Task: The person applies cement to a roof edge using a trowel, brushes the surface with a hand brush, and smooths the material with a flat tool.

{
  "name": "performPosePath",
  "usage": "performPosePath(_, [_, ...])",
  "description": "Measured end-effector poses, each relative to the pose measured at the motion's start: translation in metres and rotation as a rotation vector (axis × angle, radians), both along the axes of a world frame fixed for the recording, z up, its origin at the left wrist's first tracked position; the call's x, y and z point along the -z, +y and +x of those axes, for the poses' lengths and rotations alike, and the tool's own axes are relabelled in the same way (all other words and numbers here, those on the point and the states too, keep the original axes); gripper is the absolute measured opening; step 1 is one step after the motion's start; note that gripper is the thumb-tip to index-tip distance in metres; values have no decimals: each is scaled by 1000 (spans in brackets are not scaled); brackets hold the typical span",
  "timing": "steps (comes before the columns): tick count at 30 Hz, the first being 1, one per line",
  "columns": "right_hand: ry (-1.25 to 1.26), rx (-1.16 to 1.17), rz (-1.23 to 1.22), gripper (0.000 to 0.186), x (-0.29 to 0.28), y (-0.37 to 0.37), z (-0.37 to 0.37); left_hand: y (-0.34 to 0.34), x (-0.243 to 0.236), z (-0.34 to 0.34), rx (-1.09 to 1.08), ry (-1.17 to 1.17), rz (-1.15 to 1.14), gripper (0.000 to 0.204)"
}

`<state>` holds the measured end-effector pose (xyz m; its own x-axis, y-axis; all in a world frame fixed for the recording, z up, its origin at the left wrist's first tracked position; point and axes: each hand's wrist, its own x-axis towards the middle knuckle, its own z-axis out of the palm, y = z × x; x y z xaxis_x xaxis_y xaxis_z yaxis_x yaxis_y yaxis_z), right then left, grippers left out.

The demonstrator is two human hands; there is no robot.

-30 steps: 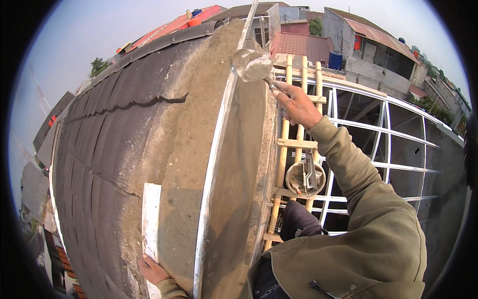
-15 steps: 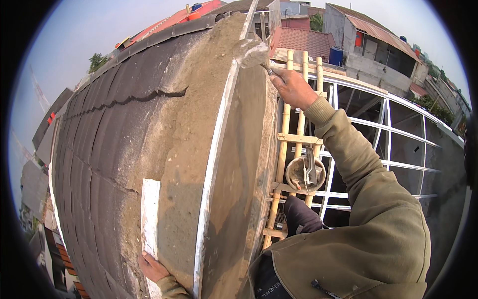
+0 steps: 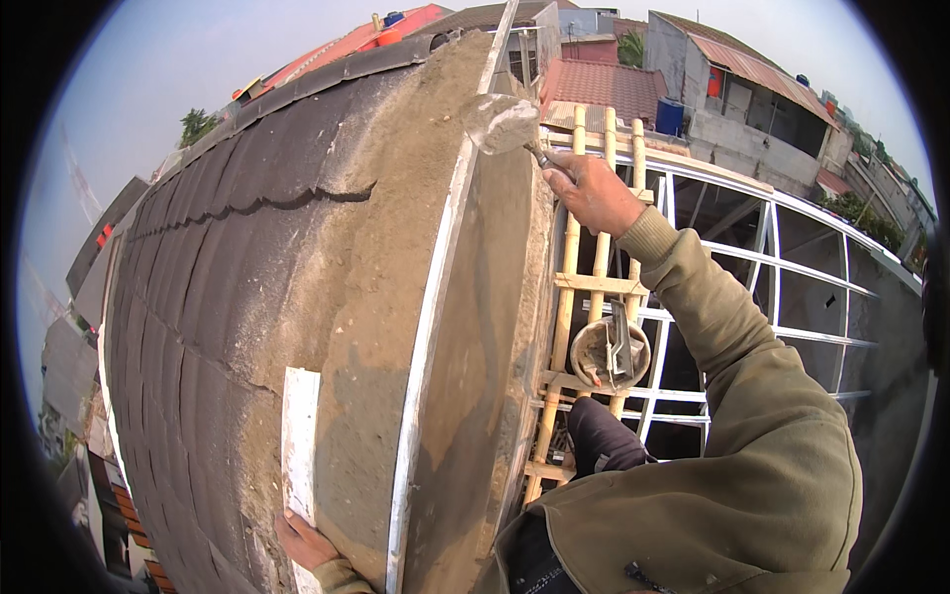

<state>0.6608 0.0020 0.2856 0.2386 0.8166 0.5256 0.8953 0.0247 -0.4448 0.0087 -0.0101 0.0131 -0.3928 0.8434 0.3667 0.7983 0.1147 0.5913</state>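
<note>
The grey-smeared, rounded metal trowel (image 3: 502, 124), upper centre, is clamped in the right hand (image 3: 597, 191); a slip could knock the long, silvery bar (image 3: 427, 307) behind it. The left hand (image 3: 305, 541), lower left, touches a white, flat board (image 3: 300, 426), grip unclear.

No lettering readable from where I stand. Pale print-like marks (image 3: 541, 580) on black cloth shirt (image 3: 524, 556) under olive-green long-sleeved jacket (image 3: 712, 505), too small to make out. Small red-orange patch (image 3: 104, 236) at far left, red-orange upright panel (image 3: 713, 83) on grey-walled house (image 3: 737, 137): can't tell whether signs.
</note>
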Motion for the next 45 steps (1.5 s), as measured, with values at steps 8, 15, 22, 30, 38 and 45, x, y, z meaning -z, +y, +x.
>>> performPosePath(8, [-36,3,71,39,0,13,17,3,8,0,-60,14,26,66])
performPosePath(15, [48,-119,-91,43,-7,19,11,-1,4,0,-26,3,24,65])
performPosePath(22, [205,29,-12,46,-5,38,15,-3,1,4,-46,35,18,62])
performPosePath(30, [204,150,70,46,-37,83,66,5,8,0,-38,9,51,67])
performPosePath(38, [141,13,-53,49,-41,97,49,0,1,3,-41,-5,-27,57])
performPosePath(45, [133,4,-227,54,-39,96,29,-2,7,4,-20,0,115,54])
